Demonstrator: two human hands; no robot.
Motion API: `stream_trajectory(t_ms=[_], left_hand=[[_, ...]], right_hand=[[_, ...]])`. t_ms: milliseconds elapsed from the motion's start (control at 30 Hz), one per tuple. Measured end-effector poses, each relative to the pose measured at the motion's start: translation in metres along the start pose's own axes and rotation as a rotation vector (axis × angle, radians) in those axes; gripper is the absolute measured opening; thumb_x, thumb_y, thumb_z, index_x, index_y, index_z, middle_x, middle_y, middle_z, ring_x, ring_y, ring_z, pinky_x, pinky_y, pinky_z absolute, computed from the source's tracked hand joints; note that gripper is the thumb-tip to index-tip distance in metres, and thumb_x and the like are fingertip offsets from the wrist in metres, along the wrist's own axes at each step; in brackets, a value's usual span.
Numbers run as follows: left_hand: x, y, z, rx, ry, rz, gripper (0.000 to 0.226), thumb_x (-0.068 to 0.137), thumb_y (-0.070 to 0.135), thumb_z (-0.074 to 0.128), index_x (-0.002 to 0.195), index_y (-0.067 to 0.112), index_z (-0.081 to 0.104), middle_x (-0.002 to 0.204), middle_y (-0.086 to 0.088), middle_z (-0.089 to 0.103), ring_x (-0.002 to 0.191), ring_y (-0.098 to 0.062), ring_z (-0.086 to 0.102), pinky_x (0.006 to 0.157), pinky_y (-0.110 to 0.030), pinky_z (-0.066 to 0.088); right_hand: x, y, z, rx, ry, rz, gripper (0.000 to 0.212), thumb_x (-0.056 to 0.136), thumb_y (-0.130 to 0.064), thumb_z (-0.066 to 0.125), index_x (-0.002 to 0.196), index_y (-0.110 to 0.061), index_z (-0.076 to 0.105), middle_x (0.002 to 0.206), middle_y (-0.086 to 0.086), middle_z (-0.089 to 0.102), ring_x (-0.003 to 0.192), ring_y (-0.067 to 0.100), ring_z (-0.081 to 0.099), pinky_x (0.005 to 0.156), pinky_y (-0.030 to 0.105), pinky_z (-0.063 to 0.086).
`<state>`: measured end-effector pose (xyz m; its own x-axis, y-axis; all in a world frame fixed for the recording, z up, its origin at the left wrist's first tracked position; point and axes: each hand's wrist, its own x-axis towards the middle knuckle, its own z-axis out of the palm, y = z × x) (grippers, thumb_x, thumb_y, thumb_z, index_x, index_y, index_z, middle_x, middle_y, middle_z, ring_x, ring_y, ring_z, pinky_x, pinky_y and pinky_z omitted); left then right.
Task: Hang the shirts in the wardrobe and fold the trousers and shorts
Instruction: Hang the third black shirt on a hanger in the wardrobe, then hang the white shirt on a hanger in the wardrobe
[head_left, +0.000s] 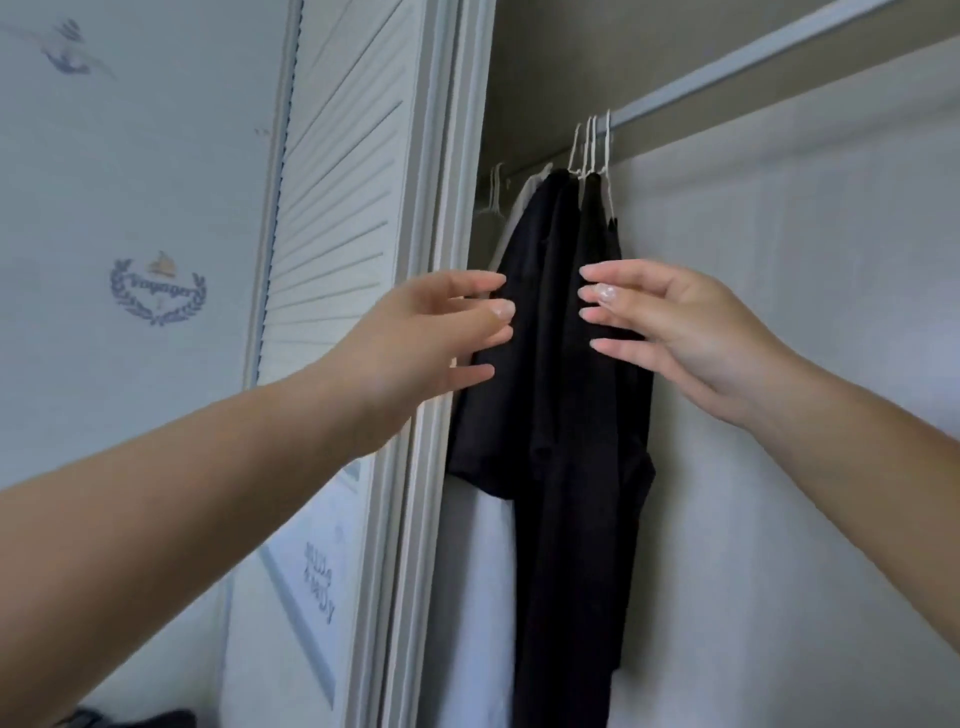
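Several black shirts (561, 405) hang on white wire hangers (592, 145) from the wardrobe rail (727, 73). A pale garment (524, 202) hangs behind them on the left. My left hand (431, 338) reaches toward the left edge of the black shirts with fingers straight, holding nothing. On the right side of the shirts, my right hand (670, 322) has its fingers extended, the fingertips at or just touching the fabric. Neither hand grips anything.
A white louvred wardrobe door (337, 182) and its frame (441, 260) stand left of the opening. More white hangers (496, 192) hang further left on the rail. The pale back wall (779, 364) of the wardrobe is bare to the right of the shirts.
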<state>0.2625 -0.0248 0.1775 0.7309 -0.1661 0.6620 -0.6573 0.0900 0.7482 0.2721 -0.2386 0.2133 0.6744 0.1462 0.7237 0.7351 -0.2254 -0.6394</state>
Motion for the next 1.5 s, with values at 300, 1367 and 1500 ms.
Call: stream_trajectory(t_ms=[300, 1367, 1500], left_hand=[[-0.209, -0.023, -0.064, -0.059, 0.334, -0.311, 0.035, 0.075, 0.016, 0.076, 0.108, 0.021, 0.065, 0.107, 0.001, 0.072, 0.100, -0.012, 0.068, 0.086, -0.034, 0.055], [-1.006, 0.326, -0.041, 0.351, 1.987, -0.615, 0.028, 0.082, 0.018, 0.073, 0.109, 0.022, 0.066, 0.107, 0.002, 0.072, 0.102, -0.015, 0.067, 0.088, -0.033, 0.054], [-1.053, 0.347, -0.029, 0.330, 2.131, -0.578, 0.038, 0.074, 0.030, 0.079, 0.110, 0.024, 0.066, 0.106, 0.005, 0.072, 0.103, -0.012, 0.067, 0.080, -0.029, 0.051]], right_hand=[[-0.145, 0.038, 0.133, 0.347, -0.284, 0.129, 0.038, 0.060, -0.041, 0.077, 0.096, -0.028, 0.072, 0.098, -0.005, 0.070, 0.100, 0.013, 0.065, 0.082, 0.029, 0.055], [-0.753, -0.365, 0.542, 0.905, -1.748, 0.435, 0.040, 0.068, -0.043, 0.077, 0.102, -0.024, 0.069, 0.099, -0.004, 0.071, 0.097, 0.006, 0.065, 0.082, 0.020, 0.052], [-0.798, -0.407, 0.575, 0.850, -1.909, 0.369, 0.025, 0.083, -0.013, 0.067, 0.105, -0.023, 0.064, 0.102, -0.001, 0.068, 0.096, 0.007, 0.065, 0.089, 0.028, 0.052]])
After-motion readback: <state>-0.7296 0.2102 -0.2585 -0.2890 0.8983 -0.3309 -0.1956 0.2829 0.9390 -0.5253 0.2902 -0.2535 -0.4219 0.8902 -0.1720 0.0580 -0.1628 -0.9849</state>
